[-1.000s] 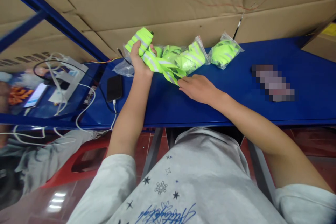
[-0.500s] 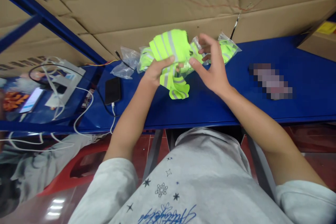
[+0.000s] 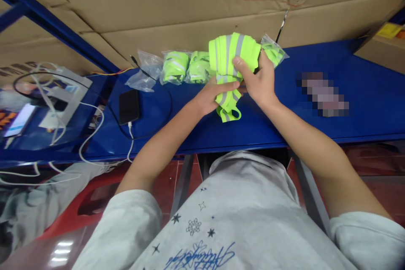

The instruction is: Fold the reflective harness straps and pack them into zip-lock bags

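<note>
A bundle of neon yellow-green reflective strap with grey stripes (image 3: 226, 55) is held up over the blue table. My right hand (image 3: 261, 78) grips its right side, thumb across the front face. Lower down, my left hand (image 3: 213, 95) is closed on the part of the strap where loose ends dangle, one of them ending in a loop. Behind, along the cardboard, lie similar bundles in clear bags: one bagged bundle (image 3: 175, 67) at the left, another bagged bundle (image 3: 198, 67) beside it, and a third bagged bundle (image 3: 274, 54) partly covered by my right hand.
An empty clear plastic bag (image 3: 147, 71) lies left of the bundles. A black phone (image 3: 129, 106) with a white cable rests on the blue table (image 3: 262, 128). A blurred-out object (image 3: 324, 94) lies to the right. Blue shelf posts and cables crowd the left.
The strap bundle has moved right together with my left hand. My right hand, open and apart before, has closed on the bundle. More of the bagged bundles behind now show.
</note>
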`<state>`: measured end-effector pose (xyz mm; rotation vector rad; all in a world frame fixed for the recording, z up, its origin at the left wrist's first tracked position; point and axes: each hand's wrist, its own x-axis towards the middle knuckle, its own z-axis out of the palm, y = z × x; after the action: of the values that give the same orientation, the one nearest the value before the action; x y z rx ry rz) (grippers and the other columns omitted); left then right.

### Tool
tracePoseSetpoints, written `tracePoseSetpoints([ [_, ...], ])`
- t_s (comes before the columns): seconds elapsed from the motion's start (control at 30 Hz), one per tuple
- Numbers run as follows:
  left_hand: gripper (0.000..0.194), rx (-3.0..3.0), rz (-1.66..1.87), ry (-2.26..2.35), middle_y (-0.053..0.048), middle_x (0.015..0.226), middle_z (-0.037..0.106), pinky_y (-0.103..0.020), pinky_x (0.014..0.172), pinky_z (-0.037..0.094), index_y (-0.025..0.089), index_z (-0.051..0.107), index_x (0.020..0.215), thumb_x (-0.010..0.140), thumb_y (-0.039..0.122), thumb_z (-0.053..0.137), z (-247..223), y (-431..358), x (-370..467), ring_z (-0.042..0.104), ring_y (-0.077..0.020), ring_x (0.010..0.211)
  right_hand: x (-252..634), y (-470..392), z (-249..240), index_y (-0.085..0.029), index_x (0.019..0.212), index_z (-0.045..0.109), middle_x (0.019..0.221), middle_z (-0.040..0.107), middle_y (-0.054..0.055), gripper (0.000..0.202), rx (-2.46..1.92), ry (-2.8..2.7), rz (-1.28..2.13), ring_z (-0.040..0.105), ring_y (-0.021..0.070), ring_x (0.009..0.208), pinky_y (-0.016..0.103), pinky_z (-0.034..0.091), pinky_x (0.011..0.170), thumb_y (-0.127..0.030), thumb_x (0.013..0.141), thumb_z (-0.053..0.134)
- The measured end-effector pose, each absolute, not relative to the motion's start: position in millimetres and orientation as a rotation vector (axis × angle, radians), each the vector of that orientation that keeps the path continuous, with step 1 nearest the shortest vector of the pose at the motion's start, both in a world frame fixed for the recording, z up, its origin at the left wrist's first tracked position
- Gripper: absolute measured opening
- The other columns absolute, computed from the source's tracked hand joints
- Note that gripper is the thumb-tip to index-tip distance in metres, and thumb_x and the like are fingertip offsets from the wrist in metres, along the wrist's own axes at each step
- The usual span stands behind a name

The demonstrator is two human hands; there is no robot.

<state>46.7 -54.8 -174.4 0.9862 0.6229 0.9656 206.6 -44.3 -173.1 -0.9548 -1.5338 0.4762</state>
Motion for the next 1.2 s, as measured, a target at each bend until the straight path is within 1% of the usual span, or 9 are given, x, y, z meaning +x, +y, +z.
tracePoseSetpoints([
  [0.1,0.042,1.033,0.894,0.629,-0.007,0.103,0.083,-0.054,0.108,0.064,0.018,0.077,0.108,0.072,0.026,0.098,-175,-59,48,0.082,-0.0304,0.097,210,-50,-171,-0.03,0.132,0.067,0.124,0.075,0.008,0.05,-0.994,-1.587,0.385,0.071,0.0325,0.119,0.05,0.063,0.104,-0.07,0.102,0.061],
  [0.23,0.033,0.972,0.762,0.53,-0.011,0.106,0.083,-0.059,0.109,0.062,0.017,0.077,0.103,0.079,0.037,0.089,-166,-60,44,0.078,-0.04,0.117,225,-52,-159,-0.035,0.142,0.067,0.149,0.067,0.006,0.047,-0.899,-1.834,0.27,0.059,0.034,0.145,0.054,0.048,0.126,-0.062,0.104,0.062],
  [0.37,0.034,0.911,0.786,0.442,-0.011,0.116,0.082,-0.056,0.113,0.06,0.02,0.077,0.102,0.086,0.05,0.076,-155,-59,37,0.069,-0.0437,0.134,239,-47,-148,-0.042,0.146,0.067,0.157,0.063,0.003,0.044,-0.911,-2.037,0.239,0.053,0.0344,0.151,0.058,0.044,0.128,-0.058,0.108,0.051],
  [0.5,0.053,0.881,0.87,0.519,-0.01,0.118,0.081,-0.052,0.108,0.063,0.019,0.076,0.114,0.097,0.068,0.062,-150,-57,35,0.072,-0.0404,0.13,243,-43,-141,-0.044,0.14,0.072,0.151,0.065,0.004,0.038,-1.033,-2.063,0.327,0.047,0.0341,0.155,0.056,0.052,0.121,-0.046,0.105,0.057],
  [0.6,0.047,0.825,0.933,0.621,-0.01,0.109,0.082,-0.049,0.101,0.067,0.017,0.074,0.114,0.104,0.059,0.056,-151,-52,35,0.078,-0.0371,0.119,245,-42,-135,-0.041,0.131,0.078,0.154,0.063,0.001,0.034,-0.956,-2.09,0.441,0.047,0.0325,0.156,0.055,0.049,0.125,-0.036,0.102,0.06],
  [0.73,0.021,0.829,1.022,0.657,-0.008,0.106,0.082,-0.05,0.107,0.066,0.015,0.075,0.109,0.1,0.031,0.063,-155,-46,30,0.078,-0.0345,0.12,249,-39,-132,-0.033,0.124,0.08,0.155,0.063,0.0,0.034,-0.642,-2.057,0.799,0.049,0.0321,0.156,0.054,0.037,0.136,-0.038,0.091,0.075],
  [0.87,0.027,0.941,1.019,0.612,-0.007,0.116,0.082,-0.055,0.115,0.063,0.014,0.076,0.113,0.086,0.014,0.073,-158,-49,26,0.076,-0.034,0.125,243,-35,-143,-0.027,0.118,0.075,0.125,0.076,0.002,0.041,-0.639,-1.762,1.034,0.054,0.0296,0.15,0.051,0.041,0.133,-0.055,0.088,0.08],
  [1.03,0.025,0.983,0.945,0.653,-0.009,0.116,0.083,-0.055,0.118,0.061,0.013,0.078,0.109,0.085,0.022,0.079,-164,-54,34,0.076,-0.0349,0.125,235,-29,-157,-0.027,0.116,0.069,0.112,0.076,0.003,0.063,-0.85,-1.728,1.046,0.069,0.0322,0.122,0.052,0.062,0.11,-0.062,0.071,0.097],
  [1.2,0.028,0.816,0.957,0.667,-0.005,0.116,0.083,-0.053,0.114,0.062,0.017,0.075,0.116,0.095,0.031,0.062,-169,-50,41,0.073,-0.0333,0.13,236,-28,-155,-0.029,0.132,0.064,0.14,0.071,0.004,0.058,-0.899,-1.839,0.539,0.065,0.0323,0.133,0.05,0.055,0.121,-0.044,0.082,0.091],
])
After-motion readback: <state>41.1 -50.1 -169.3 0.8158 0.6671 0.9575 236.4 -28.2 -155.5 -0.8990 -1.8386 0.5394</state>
